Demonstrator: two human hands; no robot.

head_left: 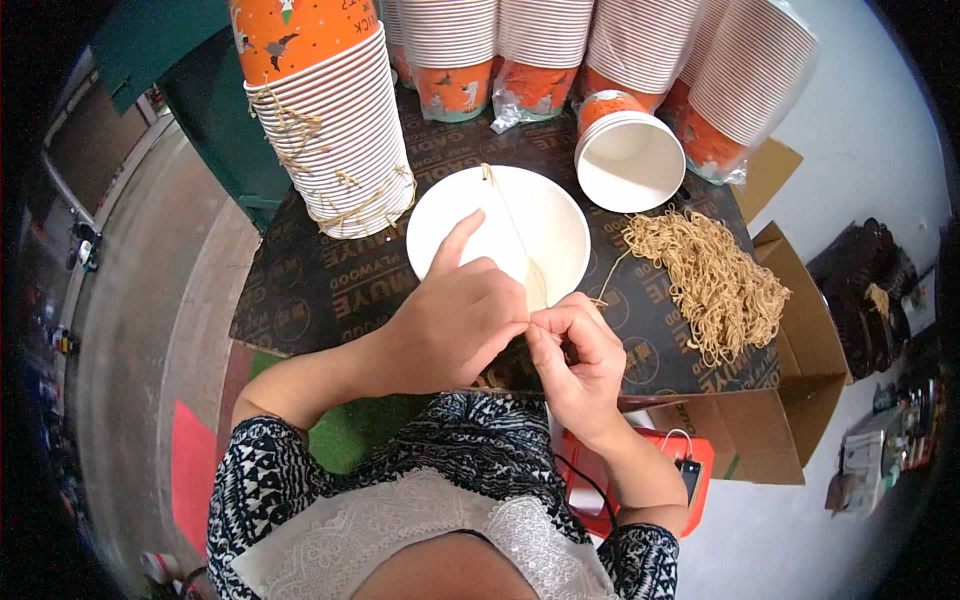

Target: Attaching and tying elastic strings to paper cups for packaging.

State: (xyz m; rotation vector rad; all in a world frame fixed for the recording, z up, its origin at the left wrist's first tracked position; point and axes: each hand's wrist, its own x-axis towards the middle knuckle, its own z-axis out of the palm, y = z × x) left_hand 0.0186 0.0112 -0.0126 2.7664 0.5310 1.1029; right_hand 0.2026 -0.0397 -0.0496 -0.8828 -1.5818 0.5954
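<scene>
A white paper bucket (pixel 565 215) stands before me with its round mouth facing up. A thin tan cord (pixel 515 220) runs from the bucket's far rim across the mouth toward the near rim. At that near rim the fingertips of my left hand (pixel 455 318) and my right hand (pixel 582 365) meet, pinching the cord between them. My left index finger sticks out over the bucket's mouth. The exact spot where the cord passes the near rim is hidden by my fingers.
Left stands a tall stack of orange-and-white buckets (pixel 335 140) with tan cords hanging off it. Several wrapped stacks (pixel 540 35) line the back. Some nested buckets (pixel 630 160) lie sideways. A heap of tan cords (pixel 705 280) is at right on the dark plywood table (pixel 380 290), beside a cardboard box (pixel 805 330).
</scene>
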